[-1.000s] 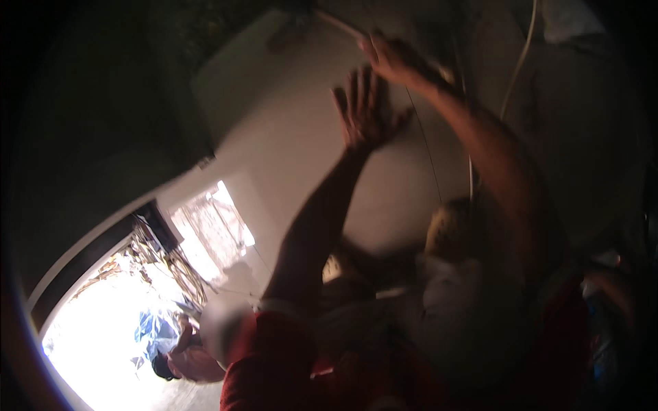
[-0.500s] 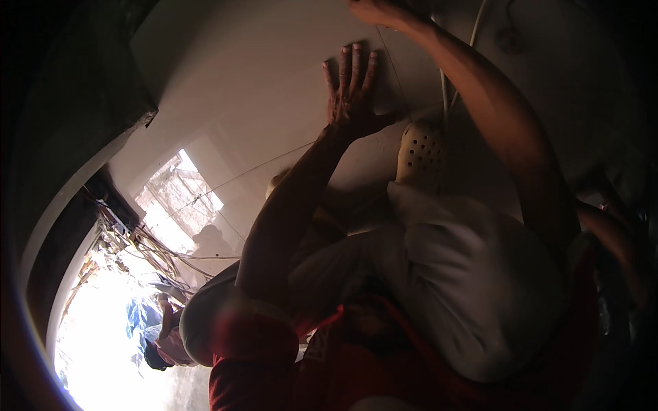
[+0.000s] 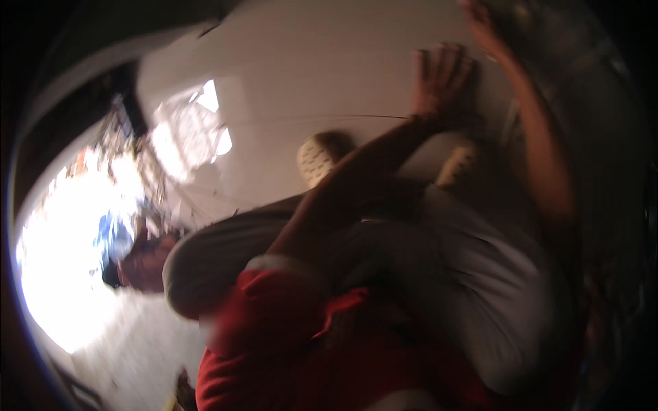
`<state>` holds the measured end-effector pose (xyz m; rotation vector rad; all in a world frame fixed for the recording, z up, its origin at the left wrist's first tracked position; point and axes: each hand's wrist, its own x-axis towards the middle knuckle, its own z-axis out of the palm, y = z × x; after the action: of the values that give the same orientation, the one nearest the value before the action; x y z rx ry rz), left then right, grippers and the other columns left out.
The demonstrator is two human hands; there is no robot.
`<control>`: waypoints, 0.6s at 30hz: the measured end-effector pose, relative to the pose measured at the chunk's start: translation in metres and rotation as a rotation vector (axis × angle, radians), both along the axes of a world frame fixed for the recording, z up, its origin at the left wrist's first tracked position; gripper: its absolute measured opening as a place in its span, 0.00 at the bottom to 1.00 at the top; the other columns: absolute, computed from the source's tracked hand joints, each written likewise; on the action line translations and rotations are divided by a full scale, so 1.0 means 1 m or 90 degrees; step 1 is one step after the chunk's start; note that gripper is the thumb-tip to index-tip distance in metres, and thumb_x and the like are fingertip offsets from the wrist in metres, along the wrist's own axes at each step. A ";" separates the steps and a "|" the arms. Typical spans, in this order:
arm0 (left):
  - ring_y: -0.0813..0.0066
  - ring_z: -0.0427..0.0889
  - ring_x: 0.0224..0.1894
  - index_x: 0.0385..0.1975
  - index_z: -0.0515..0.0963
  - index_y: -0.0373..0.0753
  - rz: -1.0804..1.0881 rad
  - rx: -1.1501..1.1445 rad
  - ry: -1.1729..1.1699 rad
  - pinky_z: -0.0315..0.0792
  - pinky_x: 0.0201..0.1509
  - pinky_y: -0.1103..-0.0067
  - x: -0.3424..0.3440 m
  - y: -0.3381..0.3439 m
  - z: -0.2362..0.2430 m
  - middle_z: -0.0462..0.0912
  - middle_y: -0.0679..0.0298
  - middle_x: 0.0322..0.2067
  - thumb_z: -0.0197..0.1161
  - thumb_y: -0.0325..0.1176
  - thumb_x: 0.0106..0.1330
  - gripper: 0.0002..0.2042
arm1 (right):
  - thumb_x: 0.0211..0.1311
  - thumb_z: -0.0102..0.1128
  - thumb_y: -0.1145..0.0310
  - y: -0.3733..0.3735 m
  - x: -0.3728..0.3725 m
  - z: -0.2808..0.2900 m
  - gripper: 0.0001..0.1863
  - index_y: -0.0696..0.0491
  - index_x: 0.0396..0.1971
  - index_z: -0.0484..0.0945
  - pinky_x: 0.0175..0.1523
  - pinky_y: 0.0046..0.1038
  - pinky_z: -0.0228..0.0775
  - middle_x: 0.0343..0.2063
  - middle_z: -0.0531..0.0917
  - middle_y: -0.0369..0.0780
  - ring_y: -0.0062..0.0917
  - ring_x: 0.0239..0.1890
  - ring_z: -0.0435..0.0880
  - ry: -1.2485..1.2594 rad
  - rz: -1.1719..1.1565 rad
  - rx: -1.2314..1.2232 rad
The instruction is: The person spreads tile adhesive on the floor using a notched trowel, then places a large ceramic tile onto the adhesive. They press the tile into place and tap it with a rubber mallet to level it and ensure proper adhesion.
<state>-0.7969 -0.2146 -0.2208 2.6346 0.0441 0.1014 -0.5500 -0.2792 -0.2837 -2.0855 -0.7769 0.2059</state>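
Note:
My left hand (image 3: 442,82) lies palm down on the pale tiled floor (image 3: 301,75), its fingers stretched out and apart, with nothing in it. A thin dark tile joint runs up to its wrist from the left. Farther right, my right hand (image 3: 485,31) reaches to the top edge of the picture. Motion smears it and its fingertips are cut off, so whether it holds anything does not show. Below my left wrist, the toe of one pale perforated clog (image 3: 458,164) shows. The other clog (image 3: 315,161) stands left of my left forearm.
Loose cables (image 3: 154,168) tangle at the left beside a bright opening. Another person (image 3: 147,264) is there, close to something blue (image 3: 113,236). A dark, curved-looking edge (image 3: 116,58) borders the floor at upper left. Sunlight (image 3: 192,127) patches the tiles.
The view has swung, so both hands and my legs appear farther right and blurred. My left hand stays flat on the floor. The second clog has come into fuller view.

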 end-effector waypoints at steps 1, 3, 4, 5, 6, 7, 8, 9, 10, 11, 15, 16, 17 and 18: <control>0.41 0.40 0.82 0.80 0.52 0.47 0.014 -0.012 -0.001 0.32 0.79 0.33 0.001 0.005 -0.003 0.46 0.48 0.81 0.69 0.74 0.48 0.61 | 0.83 0.43 0.47 0.002 0.008 -0.009 0.28 0.54 0.65 0.76 0.68 0.36 0.68 0.60 0.81 0.45 0.34 0.64 0.79 0.097 0.017 -0.017; 0.49 0.42 0.83 0.81 0.52 0.53 -0.004 0.068 0.018 0.34 0.81 0.38 -0.002 0.020 -0.004 0.46 0.54 0.81 0.66 0.71 0.56 0.54 | 0.80 0.41 0.39 -0.003 0.018 -0.012 0.36 0.51 0.71 0.71 0.73 0.37 0.63 0.69 0.74 0.46 0.38 0.71 0.72 0.189 -0.022 -0.174; 0.51 0.43 0.83 0.81 0.52 0.54 -0.023 0.067 0.009 0.34 0.81 0.39 -0.004 0.033 -0.004 0.46 0.55 0.82 0.64 0.71 0.58 0.53 | 0.77 0.40 0.34 -0.004 0.021 -0.010 0.39 0.50 0.73 0.69 0.71 0.38 0.64 0.71 0.73 0.47 0.40 0.72 0.71 0.159 -0.057 -0.249; 0.54 0.43 0.83 0.81 0.52 0.56 -0.049 0.065 -0.002 0.35 0.82 0.40 -0.006 0.051 -0.002 0.46 0.57 0.82 0.63 0.71 0.60 0.51 | 0.75 0.40 0.29 -0.006 0.023 -0.006 0.43 0.48 0.74 0.67 0.70 0.39 0.66 0.72 0.71 0.47 0.41 0.73 0.70 0.211 -0.121 -0.278; 0.60 0.44 0.84 0.80 0.53 0.58 -0.076 0.112 0.018 0.35 0.83 0.45 -0.020 0.077 0.002 0.46 0.60 0.82 0.61 0.69 0.64 0.47 | 0.73 0.40 0.28 -0.009 0.024 0.000 0.45 0.48 0.75 0.67 0.62 0.38 0.70 0.71 0.72 0.47 0.40 0.68 0.74 0.243 -0.149 -0.311; 0.60 0.43 0.84 0.80 0.54 0.58 -0.119 0.121 0.026 0.36 0.83 0.45 -0.037 0.110 0.010 0.46 0.61 0.82 0.62 0.67 0.65 0.46 | 0.72 0.41 0.26 -0.011 0.023 0.007 0.47 0.49 0.75 0.66 0.55 0.37 0.75 0.70 0.73 0.48 0.39 0.64 0.79 0.225 -0.148 -0.347; 0.60 0.43 0.84 0.80 0.55 0.57 -0.168 0.133 0.030 0.36 0.83 0.45 -0.054 0.146 0.021 0.45 0.61 0.83 0.62 0.65 0.66 0.45 | 0.74 0.41 0.28 -0.014 0.022 0.014 0.47 0.54 0.75 0.65 0.66 0.40 0.65 0.72 0.69 0.52 0.44 0.70 0.71 0.264 -0.122 -0.303; 0.60 0.43 0.84 0.80 0.55 0.57 -0.246 0.183 0.109 0.45 0.81 0.45 -0.078 0.194 0.037 0.46 0.62 0.82 0.61 0.62 0.69 0.42 | 0.75 0.40 0.30 -0.015 0.020 0.021 0.47 0.57 0.74 0.64 0.72 0.40 0.61 0.73 0.67 0.55 0.46 0.73 0.68 0.268 -0.105 -0.280; 0.60 0.48 0.83 0.80 0.56 0.57 -0.276 0.279 0.273 0.56 0.77 0.46 -0.106 0.240 0.059 0.49 0.63 0.81 0.57 0.62 0.73 0.38 | 0.76 0.40 0.31 -0.016 0.018 0.027 0.47 0.60 0.74 0.63 0.77 0.41 0.58 0.74 0.64 0.57 0.49 0.76 0.64 0.272 -0.089 -0.257; 0.62 0.54 0.81 0.75 0.63 0.51 -0.299 0.237 0.460 0.65 0.74 0.51 -0.132 0.291 0.083 0.56 0.60 0.79 0.58 0.58 0.73 0.34 | 0.77 0.40 0.32 -0.015 0.016 0.032 0.46 0.61 0.74 0.64 0.74 0.40 0.61 0.72 0.67 0.57 0.48 0.74 0.67 0.277 -0.100 -0.287; 0.55 0.58 0.79 0.67 0.68 0.33 -0.057 0.301 0.725 0.63 0.78 0.59 -0.243 0.402 0.155 0.62 0.49 0.75 0.48 0.49 0.81 0.27 | 0.79 0.41 0.36 -0.007 0.009 0.050 0.42 0.62 0.67 0.70 0.54 0.38 0.75 0.54 0.79 0.54 0.41 0.53 0.81 0.314 -0.122 -0.406; 0.54 0.56 0.80 0.70 0.65 0.33 0.009 0.282 0.643 0.60 0.79 0.59 -0.270 0.400 0.157 0.59 0.48 0.76 0.48 0.49 0.81 0.28 | 0.79 0.41 0.36 -0.004 0.005 0.056 0.41 0.62 0.64 0.72 0.45 0.36 0.76 0.46 0.81 0.50 0.37 0.44 0.83 0.296 -0.099 -0.390; 0.53 0.54 0.81 0.73 0.63 0.33 0.074 0.264 0.559 0.58 0.81 0.59 -0.293 0.386 0.151 0.56 0.46 0.78 0.48 0.50 0.82 0.30 | 0.79 0.41 0.36 -0.005 0.004 0.061 0.40 0.62 0.61 0.74 0.38 0.35 0.74 0.40 0.81 0.47 0.34 0.36 0.81 0.292 -0.088 -0.380; 0.50 0.51 0.81 0.77 0.57 0.31 0.082 0.236 0.495 0.52 0.83 0.58 -0.301 0.369 0.135 0.55 0.44 0.78 0.46 0.52 0.82 0.34 | 0.78 0.41 0.35 -0.004 0.002 0.067 0.39 0.62 0.57 0.76 0.30 0.33 0.73 0.33 0.80 0.43 0.30 0.29 0.80 0.288 -0.078 -0.369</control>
<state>-1.0979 0.1549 -0.0859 2.8580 0.4963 -0.9528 -0.5477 -0.2829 -0.2169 -2.4738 -0.3297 0.8872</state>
